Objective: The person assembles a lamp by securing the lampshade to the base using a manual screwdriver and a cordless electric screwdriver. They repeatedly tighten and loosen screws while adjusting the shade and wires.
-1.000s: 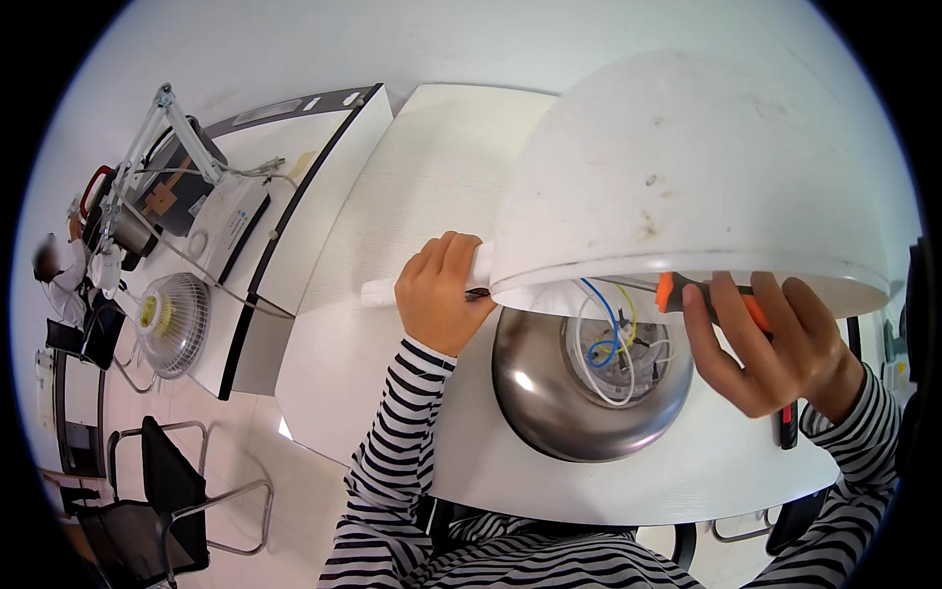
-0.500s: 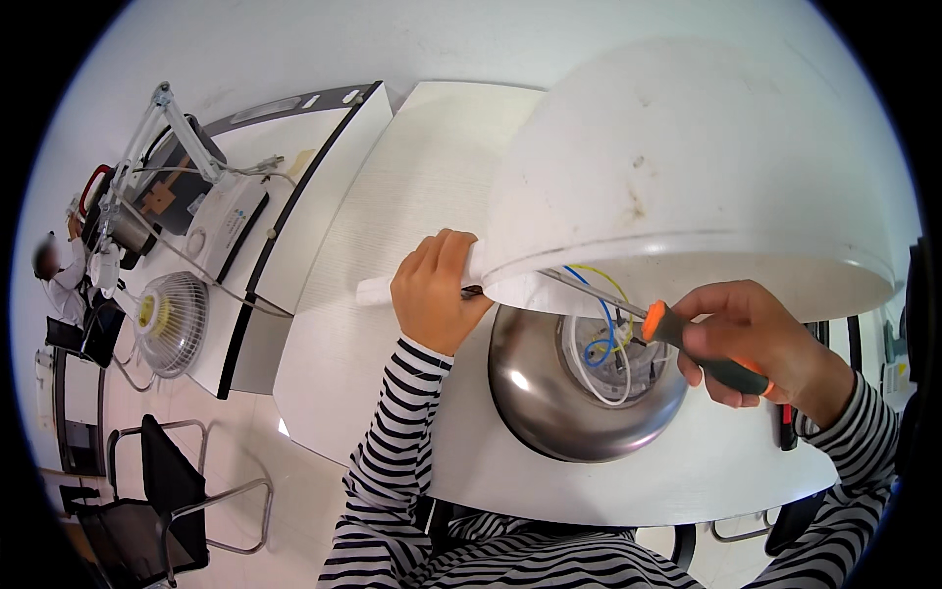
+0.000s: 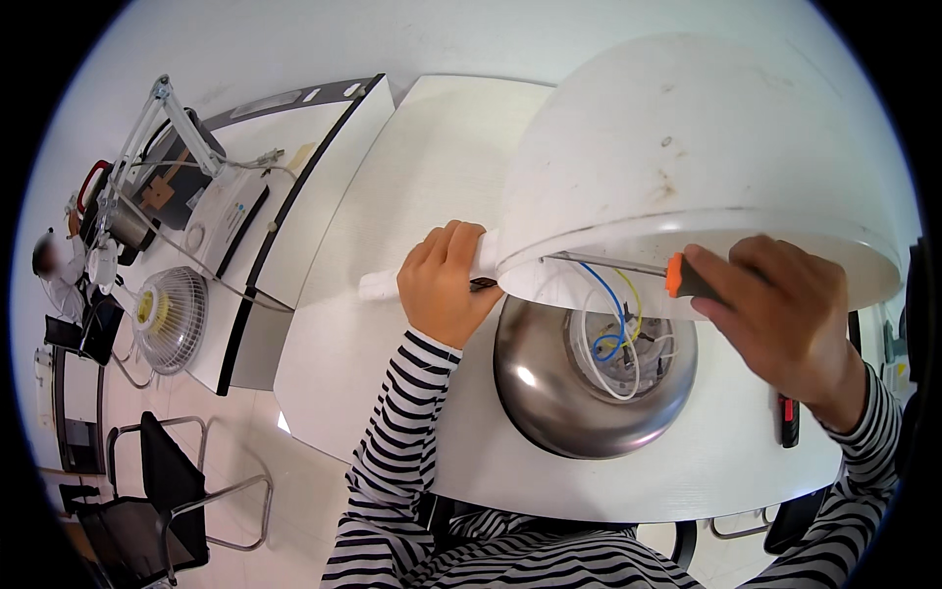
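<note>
A large white dome-shaped shell (image 3: 677, 137) is tipped on its side above the table, its open rim toward me. My left hand (image 3: 442, 285) is closed around the white handle (image 3: 383, 286) sticking out from the shell's left side. In my right hand (image 3: 785, 314) is a screwdriver (image 3: 674, 275) with an orange and dark grey grip. Its shaft runs left inside the rim, tip close to the wall near the handle. Beneath sits a rounded, shiny steel body (image 3: 549, 402) with an opening on top. Blue, yellow-green and white wires (image 3: 613, 344) rise from that opening toward the shell.
A red and black tool (image 3: 789, 422) lies on the white table (image 3: 471, 471) at right. To the left, another table holds a lamp arm (image 3: 186, 123), a white appliance (image 3: 221, 221) and a caged fan-like object (image 3: 172, 319). A black chair (image 3: 167, 491) stands lower left; a person (image 3: 64, 270) sits far left.
My right hand has risen and turned, bringing the screwdriver nearly level, its shaft higher inside the rim. The shell has shifted slightly right. My left hand keeps its hold on the handle.
</note>
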The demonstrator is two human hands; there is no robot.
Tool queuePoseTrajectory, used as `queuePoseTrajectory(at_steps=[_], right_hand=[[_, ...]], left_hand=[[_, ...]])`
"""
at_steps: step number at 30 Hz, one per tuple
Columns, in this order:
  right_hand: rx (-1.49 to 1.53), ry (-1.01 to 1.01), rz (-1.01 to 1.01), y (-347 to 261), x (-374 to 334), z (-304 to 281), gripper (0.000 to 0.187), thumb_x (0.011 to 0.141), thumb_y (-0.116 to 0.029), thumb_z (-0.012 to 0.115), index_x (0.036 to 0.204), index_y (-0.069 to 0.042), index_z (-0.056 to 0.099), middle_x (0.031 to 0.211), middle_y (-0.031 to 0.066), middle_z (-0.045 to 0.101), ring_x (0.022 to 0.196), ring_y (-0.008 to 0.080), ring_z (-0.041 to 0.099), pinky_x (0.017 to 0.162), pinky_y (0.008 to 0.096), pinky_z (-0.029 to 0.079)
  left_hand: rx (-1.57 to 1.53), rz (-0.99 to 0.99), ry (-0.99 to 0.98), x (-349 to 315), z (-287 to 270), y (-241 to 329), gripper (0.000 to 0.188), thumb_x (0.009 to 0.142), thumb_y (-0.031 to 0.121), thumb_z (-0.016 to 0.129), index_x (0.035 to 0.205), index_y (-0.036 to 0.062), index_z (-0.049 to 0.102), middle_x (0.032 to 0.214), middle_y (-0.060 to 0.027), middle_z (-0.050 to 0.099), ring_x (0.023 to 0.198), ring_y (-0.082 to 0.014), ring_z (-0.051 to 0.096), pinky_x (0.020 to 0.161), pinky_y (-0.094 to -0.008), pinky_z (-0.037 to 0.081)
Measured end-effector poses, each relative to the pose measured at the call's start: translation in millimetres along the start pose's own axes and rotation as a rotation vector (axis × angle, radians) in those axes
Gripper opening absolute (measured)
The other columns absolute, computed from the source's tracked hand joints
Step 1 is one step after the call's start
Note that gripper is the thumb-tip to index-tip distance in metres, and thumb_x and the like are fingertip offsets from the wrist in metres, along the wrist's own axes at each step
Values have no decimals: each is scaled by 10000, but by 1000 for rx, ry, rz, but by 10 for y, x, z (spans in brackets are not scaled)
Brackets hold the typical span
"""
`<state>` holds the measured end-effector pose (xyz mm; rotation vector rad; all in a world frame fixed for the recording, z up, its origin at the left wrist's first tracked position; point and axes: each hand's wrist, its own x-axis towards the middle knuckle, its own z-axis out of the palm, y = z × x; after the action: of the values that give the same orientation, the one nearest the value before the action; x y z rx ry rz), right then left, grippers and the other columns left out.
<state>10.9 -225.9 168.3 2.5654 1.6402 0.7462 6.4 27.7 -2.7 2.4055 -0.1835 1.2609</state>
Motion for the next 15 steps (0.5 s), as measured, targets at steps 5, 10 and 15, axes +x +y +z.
queuePoseTrajectory(at_steps=[5,10,15], right_hand=[[1210,-483,1102,160,111,-11,224,740,-102,685,922,0,604,617,67,575,406,61,430,336,190,251],[1250,-423,1083,78,72,-77,261,695,-20,653,946,7,586,644,70,583,431,65,452,365,180,278],[-53,35,-208,63,-119,79,294,670,-2,670,958,-47,631,726,101,594,540,162,534,414,219,323]], left_hand=[[-4,-2,-7,17,-7,21,382,582,245,734,839,53,526,749,-53,551,640,-233,525,545,-324,426],[-11,-26,-50,-3,-38,0,387,585,253,734,842,49,530,755,-53,551,648,-231,526,551,-321,427],[-24,-5,-37,-20,-14,-11,397,587,276,737,839,47,532,760,-53,553,647,-230,525,555,-323,429]])
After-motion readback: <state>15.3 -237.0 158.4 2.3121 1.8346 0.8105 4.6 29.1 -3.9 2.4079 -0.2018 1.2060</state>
